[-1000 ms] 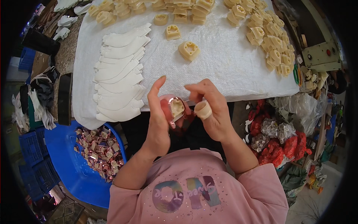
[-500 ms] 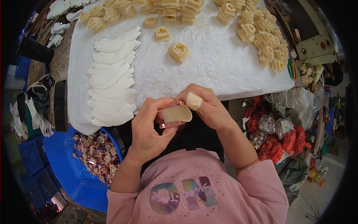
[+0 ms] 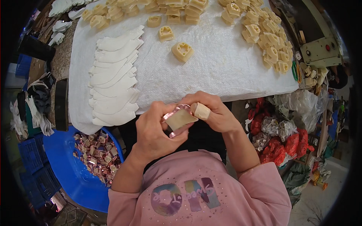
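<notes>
In front of my body, my left hand (image 3: 151, 130) grips a shiny metallic-pink piece with a beige flat face (image 3: 181, 119), which looks like a shoe heel. My right hand (image 3: 217, 115) is closed at the piece's right end, its fingertips behind the rim; the hidden fingers leave their exact grip unclear. A beige wrapping (image 3: 202, 111) covers the right thumb. Ahead of my hands, a cream heel-shaped block (image 3: 183, 52) with a hollowed top sits on the white woven cloth (image 3: 181, 83). Overlapping white curved cut pieces (image 3: 113, 75) lie in a column on the left.
Piles of cream blocks (image 3: 269, 35) fill the cloth's far and right sides. At lower left, a blue tub (image 3: 71, 169) holds many pink metallic pieces (image 3: 100, 156). Red and clear plastic bags (image 3: 281, 141) are heaped to the right. A dark upright object (image 3: 61, 105) stands by the left edge.
The pink piece has turned in my left hand, its beige face now tilted and pointing right. Both hands have shifted slightly, and the wrapped right thumb now sits against the piece's right side.
</notes>
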### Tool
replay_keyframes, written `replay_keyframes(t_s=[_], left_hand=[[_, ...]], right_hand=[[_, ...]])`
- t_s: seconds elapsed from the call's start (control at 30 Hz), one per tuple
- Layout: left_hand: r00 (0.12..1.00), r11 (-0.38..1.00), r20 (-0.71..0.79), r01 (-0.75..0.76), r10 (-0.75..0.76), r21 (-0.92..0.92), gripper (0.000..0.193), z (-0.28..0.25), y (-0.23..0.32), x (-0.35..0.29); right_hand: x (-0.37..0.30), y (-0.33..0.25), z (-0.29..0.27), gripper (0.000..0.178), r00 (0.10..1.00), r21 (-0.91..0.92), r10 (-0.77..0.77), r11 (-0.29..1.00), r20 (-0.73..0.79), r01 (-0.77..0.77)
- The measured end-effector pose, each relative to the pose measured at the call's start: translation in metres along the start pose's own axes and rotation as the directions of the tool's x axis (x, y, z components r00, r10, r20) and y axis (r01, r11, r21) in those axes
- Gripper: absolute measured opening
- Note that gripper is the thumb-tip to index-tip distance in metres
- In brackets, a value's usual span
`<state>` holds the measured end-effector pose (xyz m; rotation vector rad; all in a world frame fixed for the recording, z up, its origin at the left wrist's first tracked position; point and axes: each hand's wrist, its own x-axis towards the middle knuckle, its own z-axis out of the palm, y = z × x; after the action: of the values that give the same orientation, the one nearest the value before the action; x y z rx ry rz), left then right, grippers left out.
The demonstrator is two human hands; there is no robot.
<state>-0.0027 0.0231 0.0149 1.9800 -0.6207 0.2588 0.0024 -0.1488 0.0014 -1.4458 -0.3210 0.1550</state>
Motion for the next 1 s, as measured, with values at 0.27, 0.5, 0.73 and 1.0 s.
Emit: replay_keyframes(t_s=[0.27,0.5,0.73,1.0], left_hand=[[0.985,0.993,-0.172,0.019,0.002,0.121,0.041,0.02,-0.001,-0.004],[0.981,0.99,-0.194,0.011,0.016,0.138,0.043,0.017,0.002,-0.006],[0.968,0.962,-0.248,0.023,0.047,0.271,0.038,0.025,-0.006,-0.01],[0.891,0.71,0.064,0.401,-0.45,-0.579,0.035,0.001,-0.01,-0.014]], right_hand=[[-0.003,0.008,0.016,0.025,0.988,-0.136,0.065,0.987,-0.137,-0.084],[-0.013,0.017,0.025,0.029,0.989,0.55,0.132,0.832,-0.071,-0.072],[-0.011,0.015,0.033,0.028,0.977,-0.259,0.0,0.964,-0.215,-0.057],[-0.001,0.016,0.009,0.046,1.0,0.149,-0.014,0.989,0.023,0.01]])
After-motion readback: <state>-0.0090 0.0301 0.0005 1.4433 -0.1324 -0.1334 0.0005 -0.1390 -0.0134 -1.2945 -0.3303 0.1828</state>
